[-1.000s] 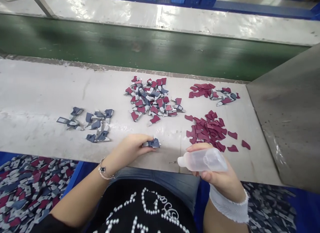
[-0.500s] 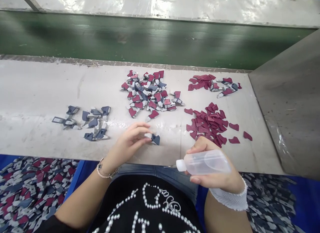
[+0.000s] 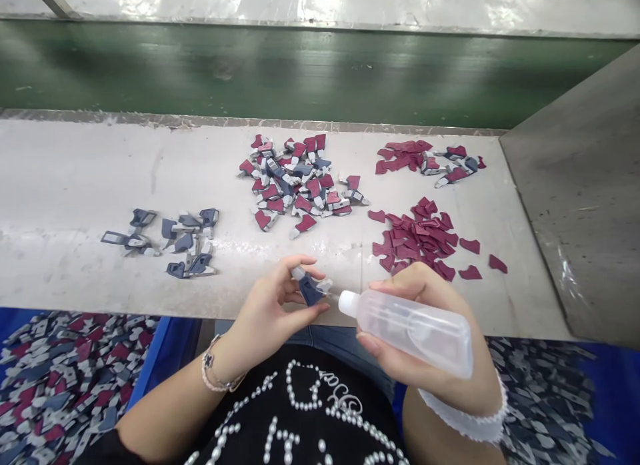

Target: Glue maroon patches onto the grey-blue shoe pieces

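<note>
My left hand (image 3: 275,308) pinches a small navy and grey plastic piece (image 3: 311,290) between thumb and fingers, just above the table's near edge. In my right hand (image 3: 425,318) lies a clear squeeze bottle (image 3: 410,328) with a white cap, tilted on its side. Its thin nozzle points left and reaches the piece, or nearly so; I cannot tell if they touch. Beyond my right hand is a heap of flat maroon pieces (image 3: 417,235). Past my left hand sits a pile of navy and grey pieces with maroon faces (image 3: 295,182).
Several navy and grey pieces (image 3: 187,242) lie on the table's left. A smaller maroon group (image 3: 403,156) is at the back right, by a metal side panel (image 3: 585,198). Blue bins hold mixed pieces (image 3: 65,378) at lower left and navy-grey pieces (image 3: 545,398) at lower right.
My left hand has lifted the navy and grey piece off the table and turned it toward the bottle. My right hand has brought the bottle's nozzle left, up to the piece.
</note>
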A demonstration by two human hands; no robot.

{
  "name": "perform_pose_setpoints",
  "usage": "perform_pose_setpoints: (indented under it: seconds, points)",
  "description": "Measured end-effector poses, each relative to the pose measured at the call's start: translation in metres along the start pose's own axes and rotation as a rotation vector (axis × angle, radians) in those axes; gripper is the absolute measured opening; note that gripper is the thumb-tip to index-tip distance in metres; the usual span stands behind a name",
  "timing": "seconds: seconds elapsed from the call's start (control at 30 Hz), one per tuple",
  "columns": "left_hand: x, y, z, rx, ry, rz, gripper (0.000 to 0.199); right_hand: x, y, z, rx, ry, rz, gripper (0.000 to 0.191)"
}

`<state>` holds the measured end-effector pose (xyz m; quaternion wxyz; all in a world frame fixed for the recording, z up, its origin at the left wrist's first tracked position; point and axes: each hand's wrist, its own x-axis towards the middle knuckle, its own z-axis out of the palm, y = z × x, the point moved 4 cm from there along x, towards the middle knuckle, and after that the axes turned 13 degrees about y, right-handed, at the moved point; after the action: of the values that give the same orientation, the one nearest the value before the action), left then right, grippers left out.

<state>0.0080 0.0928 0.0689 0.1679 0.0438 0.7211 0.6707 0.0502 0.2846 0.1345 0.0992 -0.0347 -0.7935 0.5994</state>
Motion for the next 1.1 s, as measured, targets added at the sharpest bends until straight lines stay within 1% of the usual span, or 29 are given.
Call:
perform_pose_setpoints:
  seconds: [0.1,0.17,0.3,0.47,0.63,0.83,1.0,1.1]
  points:
    - [-0.004,0.006,0.002,0.079,-0.027,0.019,0.056,-0.002,-0.009,0.008,-0.143,0.008,-0.075,0.030]
    - [-0.005,0.011,0.002,0.106,-0.029,0.025,0.057,-0.003,-0.014,0.012,-0.179,-0.003,-0.096,0.029]
    - [-0.007,0.018,0.001,0.125,-0.039,0.027,0.054,-0.002,-0.018,0.014,-0.181,-0.001,-0.095,0.027]
    - [-0.008,0.022,0.000,0.176,-0.025,0.080,0.051,-0.002,-0.020,0.014,-0.174,-0.040,-0.114,0.029]
    - [-0.010,0.025,-0.001,0.196,-0.018,0.113,0.051,-0.002,-0.021,0.013,-0.208,-0.025,-0.157,0.027]
    - [-0.008,0.026,0.000,0.223,-0.012,0.135,0.050,-0.003,-0.020,0.011,-0.208,0.026,-0.097,0.024]
    - [-0.008,0.025,-0.001,0.242,-0.006,0.145,0.049,-0.004,-0.024,0.014,-0.184,-0.065,-0.150,0.030]
    - [-0.009,0.026,-0.001,0.231,-0.010,0.147,0.049,-0.004,-0.022,0.011,-0.196,-0.016,-0.119,0.027]
